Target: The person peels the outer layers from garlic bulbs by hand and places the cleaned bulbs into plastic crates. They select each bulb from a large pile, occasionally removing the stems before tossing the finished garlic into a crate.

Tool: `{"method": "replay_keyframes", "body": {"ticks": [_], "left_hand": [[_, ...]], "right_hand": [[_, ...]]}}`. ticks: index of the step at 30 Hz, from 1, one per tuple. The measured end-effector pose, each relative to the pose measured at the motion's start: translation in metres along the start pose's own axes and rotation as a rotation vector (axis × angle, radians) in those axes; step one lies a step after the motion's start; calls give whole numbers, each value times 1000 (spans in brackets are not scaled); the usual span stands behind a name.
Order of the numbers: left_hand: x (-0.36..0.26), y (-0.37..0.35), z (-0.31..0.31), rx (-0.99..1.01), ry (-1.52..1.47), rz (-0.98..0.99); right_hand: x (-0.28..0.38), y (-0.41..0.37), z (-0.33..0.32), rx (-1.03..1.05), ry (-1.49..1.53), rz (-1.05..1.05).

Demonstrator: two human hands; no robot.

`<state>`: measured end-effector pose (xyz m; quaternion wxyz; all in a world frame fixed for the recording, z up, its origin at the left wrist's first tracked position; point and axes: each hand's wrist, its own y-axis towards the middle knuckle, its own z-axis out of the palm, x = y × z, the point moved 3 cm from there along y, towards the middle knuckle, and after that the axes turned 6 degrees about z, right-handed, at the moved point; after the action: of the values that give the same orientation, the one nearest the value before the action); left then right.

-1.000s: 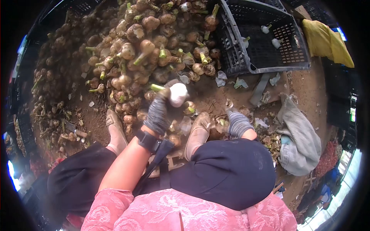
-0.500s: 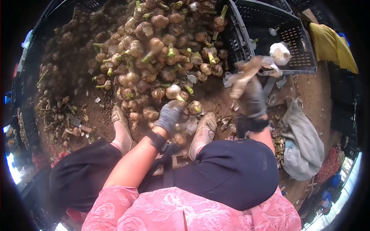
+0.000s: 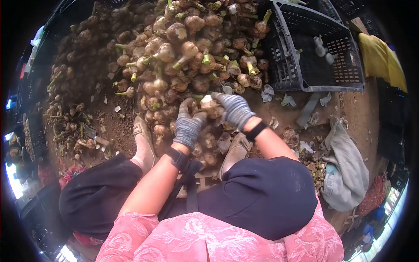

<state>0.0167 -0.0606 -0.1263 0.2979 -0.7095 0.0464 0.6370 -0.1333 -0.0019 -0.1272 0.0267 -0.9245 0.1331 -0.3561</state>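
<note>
A partly bared white garlic bulb (image 3: 207, 103) sits between my two hands, above the near edge of the garlic heap (image 3: 187, 52). My left hand (image 3: 188, 126), in a grey striped glove with soiled fingertips, is closed at the bulb's left side. My right hand (image 3: 235, 109), gloved alike, pinches the bulb from the right; its exact finger contact is partly hidden. Unpeeled brown bulbs with cut green stems lie just beyond and beneath the hands. At the upper right, pale garlic bulbs (image 3: 321, 49) lie in a black plastic crate (image 3: 301, 65).
Loose papery skins (image 3: 288, 99) litter the ground on the right. A grey cloth sack (image 3: 347, 166) lies by my right knee and a yellow cloth (image 3: 382, 61) beside the crate. On the left, a knife (image 3: 97, 137) rests on the soil. My shoes (image 3: 235, 153) flank the heap's near edge.
My right hand has come back from beside the crate to meet my left hand at a bulb. The white bulb seen in the air is now down in the crate. Loose skin has left my right hand.
</note>
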Motion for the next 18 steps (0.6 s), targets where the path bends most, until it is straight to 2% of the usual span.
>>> {"method": "replay_keyframes", "body": {"ticks": [1,2,4,5,7,8,9,12,15,18], "left_hand": [[-15,-3,0,0,-3,-1],[-25,-5,8,187,-88,-10],[-32,-8,21,517,-255,-107],[-37,-8,26,529,-259,-105],[-44,-14,35,542,-346,-223],[-41,-18,44,487,-110,67],[-39,-19,48,466,-102,147],[-46,-27,53,413,-200,67],[-53,-25,52,393,-286,73],[-52,-20,46,431,-243,119]], "right_hand": [[3,-5,-17,-19,134,-33],[3,-10,-26,59,348,38],[6,-20,-48,66,492,2],[8,-24,-56,51,593,-6],[-3,-32,-52,-36,1084,214],[-4,-35,-45,-19,1232,314],[4,-39,-47,-40,1086,377],[-3,-41,-39,-99,1028,437],[-4,-42,-46,-65,1085,368],[-5,-42,-49,-30,1203,274]]}}
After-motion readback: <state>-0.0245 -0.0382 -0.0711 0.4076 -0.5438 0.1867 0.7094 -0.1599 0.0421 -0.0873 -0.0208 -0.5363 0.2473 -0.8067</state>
